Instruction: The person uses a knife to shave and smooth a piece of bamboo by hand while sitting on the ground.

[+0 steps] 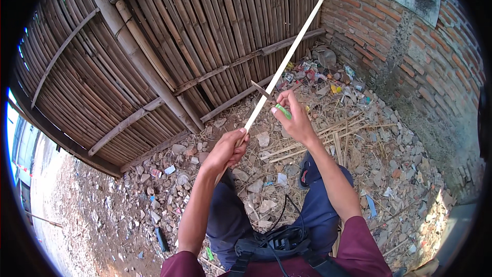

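A long, pale bamboo strip (287, 56) slants up and away to the right in front of me. My left hand (229, 147) is closed round its lower part, and a short end shows below the fist. In my right hand (293, 118) is a knife with a green handle (283, 111). Its dark, narrow blade (262, 90) points up and left and crosses the strip just above my left hand. Whether the edge bites into the strip cannot be made out.
A bamboo slat wall (215, 25) rises ahead and left. At the right stands a brick wall (369, 15). Stones, litter and shavings cover the ground, with thin bamboo strips (318, 141) beyond my right knee. A dark object (161, 239) lies at lower left. A black strap pack (271, 246) sits at my waist.
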Motion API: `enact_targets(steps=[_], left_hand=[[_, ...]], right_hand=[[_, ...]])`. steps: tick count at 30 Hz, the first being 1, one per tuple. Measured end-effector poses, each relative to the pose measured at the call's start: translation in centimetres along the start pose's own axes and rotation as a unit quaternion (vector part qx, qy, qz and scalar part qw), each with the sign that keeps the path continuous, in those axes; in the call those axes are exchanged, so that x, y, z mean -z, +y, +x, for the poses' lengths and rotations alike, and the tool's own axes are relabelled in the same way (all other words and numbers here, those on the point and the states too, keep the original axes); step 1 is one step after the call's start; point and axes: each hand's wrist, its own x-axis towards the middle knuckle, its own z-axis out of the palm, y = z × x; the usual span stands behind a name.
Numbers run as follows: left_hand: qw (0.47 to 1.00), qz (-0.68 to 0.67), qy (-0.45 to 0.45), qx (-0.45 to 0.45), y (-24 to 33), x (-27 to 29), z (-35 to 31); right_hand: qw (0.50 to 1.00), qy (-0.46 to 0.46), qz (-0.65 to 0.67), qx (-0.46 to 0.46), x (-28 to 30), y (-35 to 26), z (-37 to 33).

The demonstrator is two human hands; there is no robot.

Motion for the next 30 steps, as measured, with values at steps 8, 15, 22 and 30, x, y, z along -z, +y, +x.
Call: enact_targets(steps=[8, 15, 22, 30], left_hand=[[0.998, -0.052, -0.046, 0.009, -0.9, 0.2, -0.1], [0.999, -0.021, -0.003, -0.043, -2.3, -0.9, 0.1], [0.932, 0.285, 0.151, -0.168, -2.4, -1.6, 0.6], [0.897, 0.311, 0.217, -0.227, -1.7, -3.5, -0.2]], right_hand=[[0.996, -0.009, -0.079, 0.048, -1.4, -2.4, -1.1], [0.977, -0.081, -0.193, -0.036, -3.6, 0.1, -1.2], [0.985, -0.064, -0.157, -0.018, -4.0, 1.1, -0.6], [0.976, -0.054, -0.209, 0.03, -5.8, 1.7, -1.2]])
